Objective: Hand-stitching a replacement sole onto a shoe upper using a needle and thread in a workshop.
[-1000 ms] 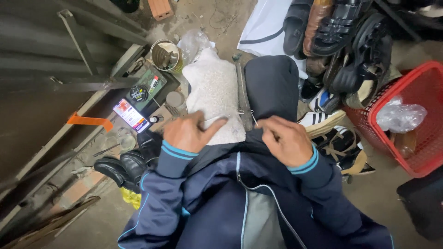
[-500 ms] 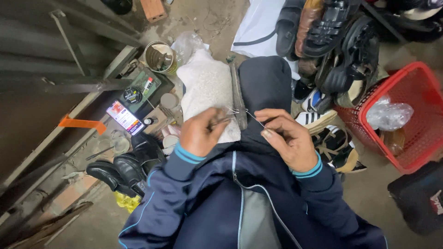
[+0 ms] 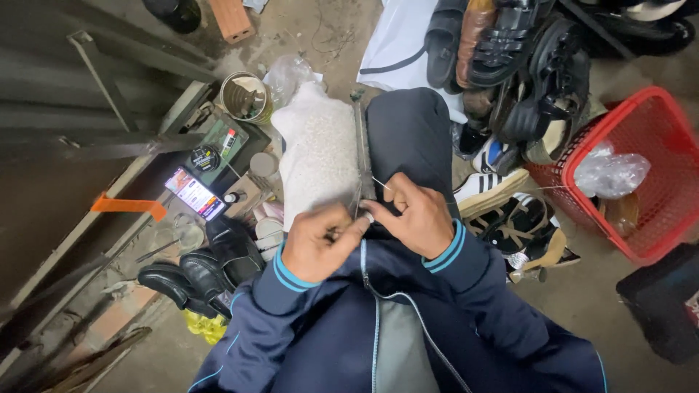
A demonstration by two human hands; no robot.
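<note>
Both hands now lower over cluttered concrete floor.

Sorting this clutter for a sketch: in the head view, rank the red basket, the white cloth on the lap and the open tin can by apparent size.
1. red basket, though cropped
2. white cloth, nearly as large
3. tin can, clearly smallest

Bare, dusty concrete floor under flat, dim light; grey metal framing runs from nine to eleven o'clock; a brick lies at twelve; a red plastic basket sits at three.
</note>
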